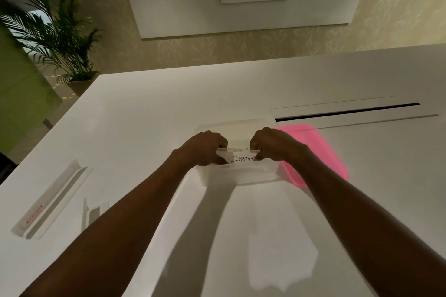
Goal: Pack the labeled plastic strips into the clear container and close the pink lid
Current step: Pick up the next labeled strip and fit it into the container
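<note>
A clear plastic strip (242, 158) labelled "ELEPHANT" is held over the clear container (241, 176) in the middle of the white table. My left hand (205, 149) pinches its left end and my right hand (272, 146) pinches its right end. Both hands hover above the container's near side. The pink lid (316, 152) lies flat on the table just right of the container, partly behind my right forearm. Two more clear strips lie at the left: a long one with a red label (52, 200) and a shorter one (93, 212) partly hidden by my left forearm.
A narrow dark cable slot (347, 112) runs across the table behind the lid. The table's left edge (48, 128) drops off toward a potted palm (60, 31) and a green panel. Bare tabletop stretches in front of the container.
</note>
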Demonstrator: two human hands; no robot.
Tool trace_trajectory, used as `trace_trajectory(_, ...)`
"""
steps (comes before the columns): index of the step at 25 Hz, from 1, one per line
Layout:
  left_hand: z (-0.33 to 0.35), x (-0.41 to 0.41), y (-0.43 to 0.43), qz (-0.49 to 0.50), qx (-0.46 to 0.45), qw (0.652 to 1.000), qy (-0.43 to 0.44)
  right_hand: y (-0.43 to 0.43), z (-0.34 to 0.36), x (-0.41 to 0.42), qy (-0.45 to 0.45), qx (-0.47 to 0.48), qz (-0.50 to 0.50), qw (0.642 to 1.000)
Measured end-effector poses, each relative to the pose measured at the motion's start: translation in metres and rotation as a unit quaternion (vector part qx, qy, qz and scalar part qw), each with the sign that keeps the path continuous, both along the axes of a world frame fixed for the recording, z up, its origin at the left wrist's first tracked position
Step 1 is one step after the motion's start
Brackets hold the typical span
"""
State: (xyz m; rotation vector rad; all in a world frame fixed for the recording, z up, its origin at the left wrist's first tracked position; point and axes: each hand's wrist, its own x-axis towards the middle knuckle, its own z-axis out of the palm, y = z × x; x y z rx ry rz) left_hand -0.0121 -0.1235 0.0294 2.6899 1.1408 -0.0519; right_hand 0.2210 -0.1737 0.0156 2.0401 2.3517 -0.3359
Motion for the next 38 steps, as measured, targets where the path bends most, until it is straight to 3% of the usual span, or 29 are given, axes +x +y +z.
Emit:
trace_trajectory(7,-0.010,-0.001,-0.001,0.026,-0.039,0.999,0.017,0.002,0.003,-0.003,-0.068,-0.015,0.027,0.997)
trace_trajectory(12,-0.010,0.005,0.000,0.012,-0.042,0.994,0.096,0.000,0.001,-0.002,-0.088,-0.002,0.058,0.994)
trace_trajectory(19,-0.006,0.009,-0.002,0.017,-0.044,0.989,0.140,-0.001,0.004,-0.002,-0.026,-0.014,0.042,0.999)
trace_trajectory(25,-0.003,0.002,-0.017,0.085,-0.031,0.996,-0.015,-0.009,0.018,-0.007,0.022,-0.029,0.053,0.998)
trace_trajectory(28,-0.001,-0.002,-0.029,0.127,0.050,0.987,-0.080,-0.010,0.021,-0.016,0.015,-0.020,0.041,0.999)
trace_trajectory(32,0.001,-0.027,-0.035,0.158,0.173,0.962,-0.140,-0.011,0.033,-0.048,-0.019,0.090,0.009,0.996)
trace_trajectory(38,0.011,-0.103,-0.030,0.206,0.252,0.924,-0.201,0.001,0.055,-0.140,0.015,0.271,0.005,0.962)
